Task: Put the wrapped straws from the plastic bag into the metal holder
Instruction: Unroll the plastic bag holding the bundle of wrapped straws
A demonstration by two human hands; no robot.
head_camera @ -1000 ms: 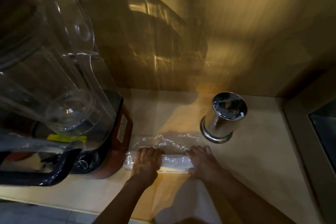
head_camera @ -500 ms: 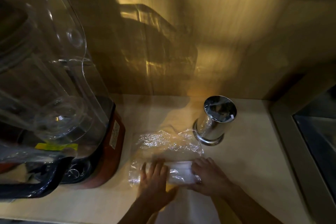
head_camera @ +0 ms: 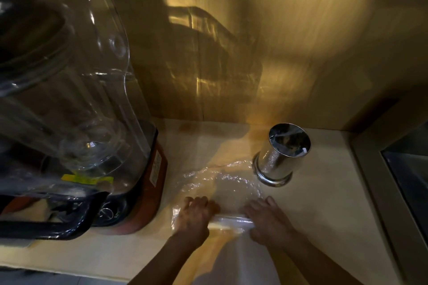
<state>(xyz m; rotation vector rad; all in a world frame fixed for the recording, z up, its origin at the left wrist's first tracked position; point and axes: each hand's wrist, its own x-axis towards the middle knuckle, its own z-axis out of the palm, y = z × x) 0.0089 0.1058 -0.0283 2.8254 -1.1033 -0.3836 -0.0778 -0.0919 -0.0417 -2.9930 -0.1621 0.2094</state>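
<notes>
A clear plastic bag [head_camera: 222, 183] lies crumpled on the pale counter [head_camera: 324, 203], and a white bundle of wrapped straws [head_camera: 231, 221] rests inside its near edge. My left hand [head_camera: 193, 217] is closed over the left end of the bundle through the plastic. My right hand [head_camera: 266, 217] grips the right end. The shiny metal holder [head_camera: 281, 156] stands upright just beyond the bag at the right, its mouth open and nothing visible sticking out of it.
A large blender [head_camera: 76, 109] with a clear cover and red-black base fills the left side, close to my left hand. A wooden wall [head_camera: 254, 41] backs the counter. A metal-framed recess [head_camera: 403, 178] borders the right edge.
The loose part of the bag has spread out toward the holder. Both hands stay on the ends of the straw bundle, which now looks rolled tighter at the bag's near edge.
</notes>
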